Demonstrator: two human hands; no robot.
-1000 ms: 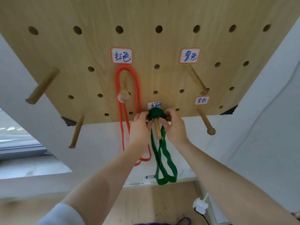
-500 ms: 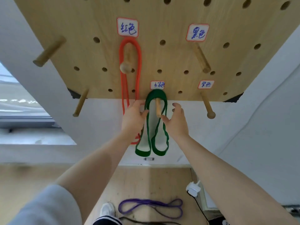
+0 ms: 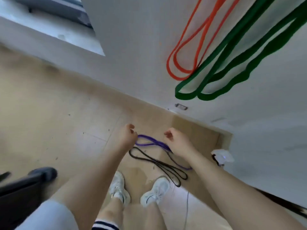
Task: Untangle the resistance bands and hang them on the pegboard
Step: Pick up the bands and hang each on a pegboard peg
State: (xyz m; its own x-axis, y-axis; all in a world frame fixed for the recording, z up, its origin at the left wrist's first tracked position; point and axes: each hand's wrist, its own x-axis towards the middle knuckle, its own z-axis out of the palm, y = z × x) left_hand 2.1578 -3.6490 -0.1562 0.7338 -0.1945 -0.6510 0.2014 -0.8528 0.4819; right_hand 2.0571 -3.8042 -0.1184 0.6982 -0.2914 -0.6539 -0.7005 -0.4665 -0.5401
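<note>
On the floor lie a purple band and a black band — overlapping. Above them, left hand and right hand hover, each grip loosely curled, holding nothing. Orange band and green band hang against the wall.

Your floor: purple band and black band at 5 o'clock, shoes at 6.

both hands, left hand and right hand, hung loosely curled above purple band and black band on floor.
</note>
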